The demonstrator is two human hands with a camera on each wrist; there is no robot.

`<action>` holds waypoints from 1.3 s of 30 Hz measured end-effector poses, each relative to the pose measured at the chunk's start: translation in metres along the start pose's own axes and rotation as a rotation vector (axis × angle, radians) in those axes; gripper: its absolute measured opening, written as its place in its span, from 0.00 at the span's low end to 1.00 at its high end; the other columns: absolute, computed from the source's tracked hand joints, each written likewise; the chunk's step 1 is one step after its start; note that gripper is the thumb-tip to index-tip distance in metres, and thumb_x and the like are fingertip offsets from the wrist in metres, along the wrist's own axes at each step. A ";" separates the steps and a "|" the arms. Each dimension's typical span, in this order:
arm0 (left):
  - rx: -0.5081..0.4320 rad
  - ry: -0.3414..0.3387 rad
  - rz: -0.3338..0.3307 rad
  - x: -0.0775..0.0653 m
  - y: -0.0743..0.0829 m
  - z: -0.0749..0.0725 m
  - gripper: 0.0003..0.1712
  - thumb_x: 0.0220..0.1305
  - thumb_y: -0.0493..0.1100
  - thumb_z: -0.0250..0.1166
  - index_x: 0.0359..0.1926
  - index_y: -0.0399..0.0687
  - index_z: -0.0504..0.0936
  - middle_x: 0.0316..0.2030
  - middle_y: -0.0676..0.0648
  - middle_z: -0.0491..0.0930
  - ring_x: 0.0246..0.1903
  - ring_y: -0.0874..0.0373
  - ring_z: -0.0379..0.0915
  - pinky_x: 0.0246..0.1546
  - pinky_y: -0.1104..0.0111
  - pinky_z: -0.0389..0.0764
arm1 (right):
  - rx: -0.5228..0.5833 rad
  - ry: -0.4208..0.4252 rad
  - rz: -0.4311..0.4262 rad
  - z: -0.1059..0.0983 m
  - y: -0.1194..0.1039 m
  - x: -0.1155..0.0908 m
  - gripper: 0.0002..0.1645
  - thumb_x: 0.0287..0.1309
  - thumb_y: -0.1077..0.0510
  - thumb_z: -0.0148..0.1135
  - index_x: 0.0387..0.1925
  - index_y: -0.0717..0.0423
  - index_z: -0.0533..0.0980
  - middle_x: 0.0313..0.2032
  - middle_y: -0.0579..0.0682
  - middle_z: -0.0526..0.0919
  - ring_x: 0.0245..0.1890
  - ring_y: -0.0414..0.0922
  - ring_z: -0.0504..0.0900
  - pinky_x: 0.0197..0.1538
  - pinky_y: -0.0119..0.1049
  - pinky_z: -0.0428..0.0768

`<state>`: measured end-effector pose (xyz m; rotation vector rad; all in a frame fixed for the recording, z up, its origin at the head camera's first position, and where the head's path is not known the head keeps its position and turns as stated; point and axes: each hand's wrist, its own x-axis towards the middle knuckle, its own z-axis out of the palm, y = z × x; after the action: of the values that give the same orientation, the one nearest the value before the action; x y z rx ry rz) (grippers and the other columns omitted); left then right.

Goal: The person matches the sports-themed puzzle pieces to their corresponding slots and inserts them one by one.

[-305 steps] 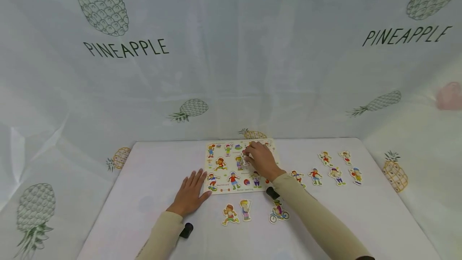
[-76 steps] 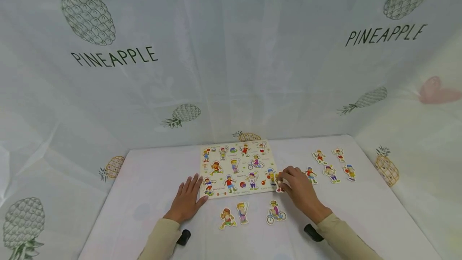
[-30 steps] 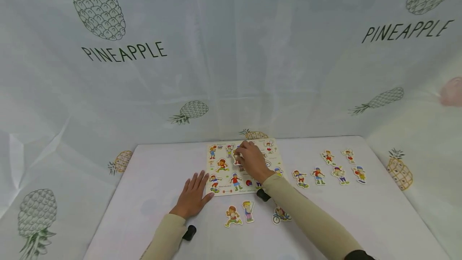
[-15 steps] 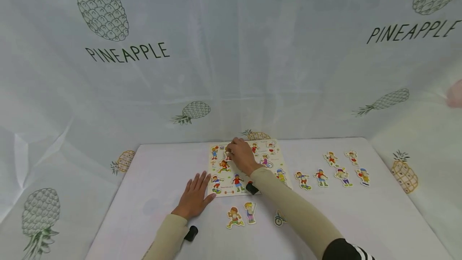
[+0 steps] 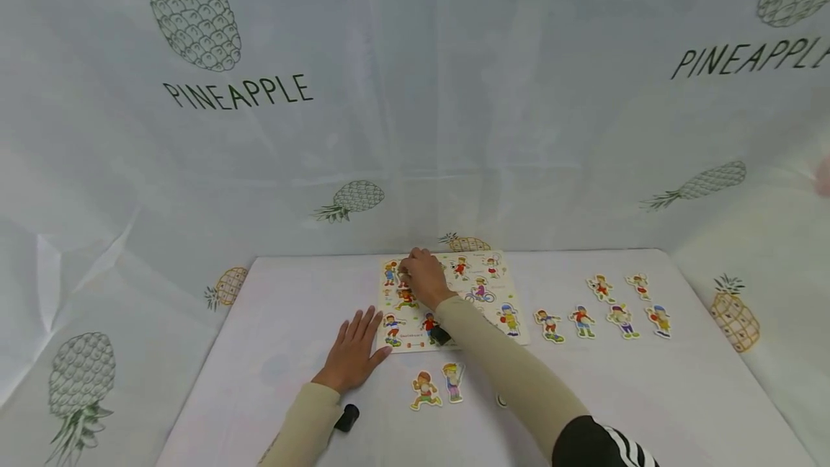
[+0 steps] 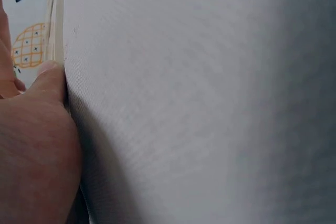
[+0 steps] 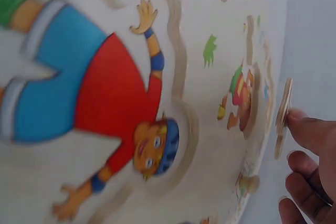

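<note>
pinching piece (image 7: 284,103), right hand (image 5: 424,278) over board (image 5: 413,325)

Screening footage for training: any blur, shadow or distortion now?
Head: light fairly even, faint pale streaks on the curtain; left wrist: tabletop blurs toward its dark right side, shadow beside the left hand; right wrist: board looks bowed, probably lens distortion.

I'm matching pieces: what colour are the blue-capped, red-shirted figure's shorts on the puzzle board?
The shorts are blue with whitish hems, clearest in the right wrist view.
</note>
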<state>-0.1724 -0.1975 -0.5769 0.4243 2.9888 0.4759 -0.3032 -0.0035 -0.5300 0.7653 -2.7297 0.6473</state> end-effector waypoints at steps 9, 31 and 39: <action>-0.010 -0.002 0.014 0.001 0.004 -0.002 0.44 0.78 0.59 0.60 0.81 0.39 0.60 0.82 0.36 0.54 0.81 0.35 0.47 0.79 0.39 0.50 | -0.061 -0.035 -0.007 0.010 -0.003 0.011 0.03 0.66 0.58 0.73 0.40 0.53 0.88 0.39 0.51 0.83 0.42 0.50 0.81 0.52 0.47 0.83; 0.029 0.012 0.032 0.006 -0.003 0.005 0.45 0.78 0.62 0.58 0.82 0.42 0.58 0.83 0.38 0.53 0.82 0.36 0.47 0.79 0.39 0.52 | -0.048 -0.074 0.060 0.021 -0.009 0.030 0.03 0.69 0.58 0.71 0.37 0.52 0.87 0.39 0.51 0.82 0.43 0.50 0.80 0.55 0.49 0.82; 0.056 -0.001 0.020 0.003 -0.004 0.003 0.44 0.79 0.62 0.57 0.82 0.41 0.58 0.83 0.37 0.53 0.82 0.36 0.47 0.79 0.41 0.52 | -0.054 -0.077 0.064 0.029 -0.012 0.030 0.03 0.68 0.58 0.72 0.42 0.52 0.87 0.41 0.51 0.83 0.44 0.50 0.80 0.55 0.50 0.82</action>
<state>-0.1756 -0.1998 -0.5816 0.4586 3.0057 0.3941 -0.3247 -0.0395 -0.5407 0.7064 -2.8395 0.5652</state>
